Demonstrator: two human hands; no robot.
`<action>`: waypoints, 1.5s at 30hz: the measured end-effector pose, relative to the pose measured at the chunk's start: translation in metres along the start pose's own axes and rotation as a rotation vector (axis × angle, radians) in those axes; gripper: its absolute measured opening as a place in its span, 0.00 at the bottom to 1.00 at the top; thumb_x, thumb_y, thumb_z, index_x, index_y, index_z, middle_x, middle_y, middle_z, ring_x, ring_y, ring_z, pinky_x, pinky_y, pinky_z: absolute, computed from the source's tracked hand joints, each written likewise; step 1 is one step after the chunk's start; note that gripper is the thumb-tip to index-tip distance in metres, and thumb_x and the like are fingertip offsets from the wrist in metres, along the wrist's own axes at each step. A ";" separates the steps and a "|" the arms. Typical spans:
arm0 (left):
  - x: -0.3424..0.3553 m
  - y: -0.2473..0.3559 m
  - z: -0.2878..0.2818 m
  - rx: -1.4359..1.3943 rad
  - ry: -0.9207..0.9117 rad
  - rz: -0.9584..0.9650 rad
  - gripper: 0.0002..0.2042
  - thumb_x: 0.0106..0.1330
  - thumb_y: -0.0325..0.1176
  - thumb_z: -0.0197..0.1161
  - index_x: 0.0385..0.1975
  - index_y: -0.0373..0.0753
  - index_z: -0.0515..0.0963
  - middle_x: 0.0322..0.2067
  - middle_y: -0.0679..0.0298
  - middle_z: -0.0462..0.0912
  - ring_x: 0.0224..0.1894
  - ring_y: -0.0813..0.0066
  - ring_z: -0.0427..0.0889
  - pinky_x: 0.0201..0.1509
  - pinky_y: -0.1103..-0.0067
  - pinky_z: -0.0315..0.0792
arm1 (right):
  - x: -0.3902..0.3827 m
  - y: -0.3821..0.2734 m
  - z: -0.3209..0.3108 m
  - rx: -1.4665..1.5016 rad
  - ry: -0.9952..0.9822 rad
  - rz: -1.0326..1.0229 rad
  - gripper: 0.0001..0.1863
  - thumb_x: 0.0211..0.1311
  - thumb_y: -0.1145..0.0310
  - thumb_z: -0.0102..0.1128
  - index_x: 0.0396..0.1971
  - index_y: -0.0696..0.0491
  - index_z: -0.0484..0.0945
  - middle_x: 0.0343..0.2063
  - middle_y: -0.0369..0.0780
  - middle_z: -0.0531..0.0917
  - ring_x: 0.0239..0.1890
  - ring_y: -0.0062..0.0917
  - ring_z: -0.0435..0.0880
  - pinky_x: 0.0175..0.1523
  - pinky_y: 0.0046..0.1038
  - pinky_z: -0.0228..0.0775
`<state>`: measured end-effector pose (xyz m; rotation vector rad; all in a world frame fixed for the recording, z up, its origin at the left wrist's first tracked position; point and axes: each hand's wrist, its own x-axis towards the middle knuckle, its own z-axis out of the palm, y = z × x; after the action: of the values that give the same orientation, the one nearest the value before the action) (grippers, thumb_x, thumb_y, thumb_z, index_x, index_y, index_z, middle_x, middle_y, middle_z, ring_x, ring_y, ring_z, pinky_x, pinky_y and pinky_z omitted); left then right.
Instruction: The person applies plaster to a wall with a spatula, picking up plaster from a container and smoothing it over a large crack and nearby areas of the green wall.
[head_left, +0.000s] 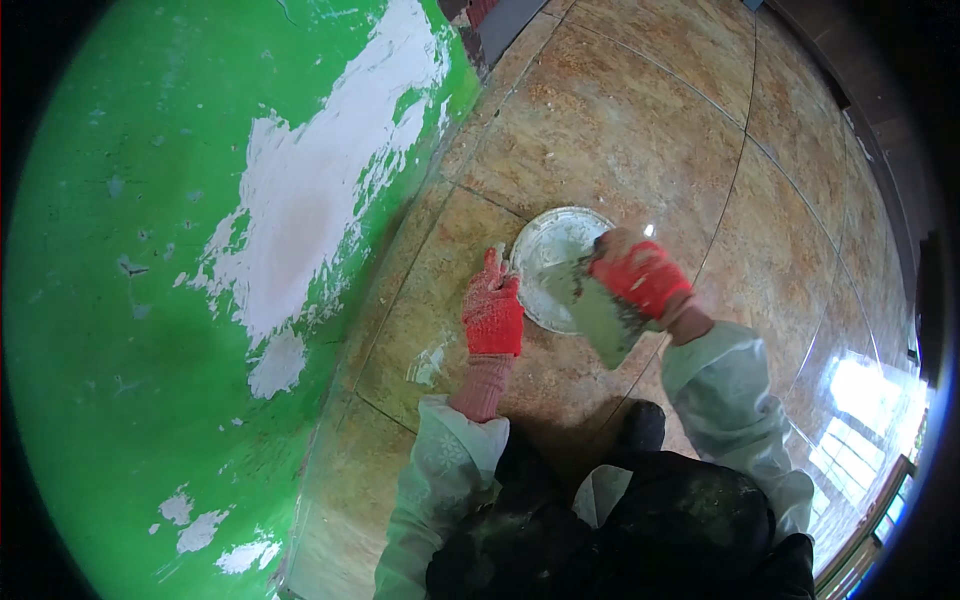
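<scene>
A round white tub, smeared inside with white paste, stands on the tiled floor in front of me. My left hand, in a red-coated work glove caked with white, grips the left side of its rim. Over the tub's right side, my right hand, in a similar glove, is closed around a wide putty knife. The knife's broad blade slants down toward me, partly across the rim, and is smudged with paste. Its handle is mostly hidden by my fingers.
To the left rises a green wall with a large white plaster patch and smaller patches low down. Brown tiles cover the floor, with a white smear near my left wrist. My dark shoe is close by.
</scene>
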<state>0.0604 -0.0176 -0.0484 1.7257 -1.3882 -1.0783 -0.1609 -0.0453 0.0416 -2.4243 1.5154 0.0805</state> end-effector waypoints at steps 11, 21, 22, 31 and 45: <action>0.003 0.004 -0.004 0.039 -0.015 0.012 0.25 0.60 0.34 0.57 0.59 0.43 0.65 0.39 0.54 0.80 0.37 0.63 0.81 0.41 0.70 0.74 | 0.012 -0.030 0.000 0.356 0.059 0.214 0.13 0.54 0.62 0.51 0.31 0.56 0.76 0.28 0.46 0.77 0.33 0.40 0.79 0.37 0.38 0.71; 0.003 0.007 -0.013 0.157 -0.032 -0.045 0.26 0.59 0.35 0.60 0.59 0.42 0.66 0.40 0.55 0.79 0.41 0.69 0.81 0.43 0.76 0.74 | 0.019 -0.008 -0.008 0.077 0.059 0.042 0.16 0.53 0.59 0.54 0.31 0.57 0.78 0.35 0.48 0.80 0.38 0.39 0.80 0.36 0.35 0.74; 0.006 0.003 -0.004 0.180 -0.031 0.021 0.26 0.59 0.35 0.60 0.59 0.42 0.66 0.40 0.55 0.80 0.41 0.70 0.81 0.43 0.76 0.74 | 0.020 0.004 -0.021 0.091 -0.061 0.132 0.17 0.53 0.58 0.54 0.30 0.58 0.79 0.33 0.49 0.80 0.37 0.40 0.80 0.37 0.35 0.74; 0.007 -0.008 -0.003 0.078 -0.055 -0.041 0.24 0.60 0.34 0.58 0.58 0.41 0.66 0.38 0.53 0.81 0.37 0.64 0.82 0.39 0.72 0.74 | 0.038 -0.006 -0.014 0.268 -0.048 0.267 0.17 0.52 0.57 0.53 0.28 0.58 0.79 0.29 0.51 0.79 0.33 0.42 0.80 0.36 0.38 0.72; 0.003 0.025 -0.009 0.020 -0.089 -0.067 0.26 0.58 0.27 0.60 0.59 0.39 0.66 0.45 0.56 0.79 0.45 0.72 0.79 0.44 0.78 0.74 | 0.044 0.031 -0.039 0.535 -0.215 0.579 0.18 0.46 0.57 0.59 0.32 0.55 0.81 0.30 0.48 0.82 0.34 0.37 0.82 0.40 0.35 0.72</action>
<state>0.0578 -0.0256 -0.0231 1.7686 -1.4088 -1.1940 -0.1726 -0.1067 0.0642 -1.4788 1.8021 0.0410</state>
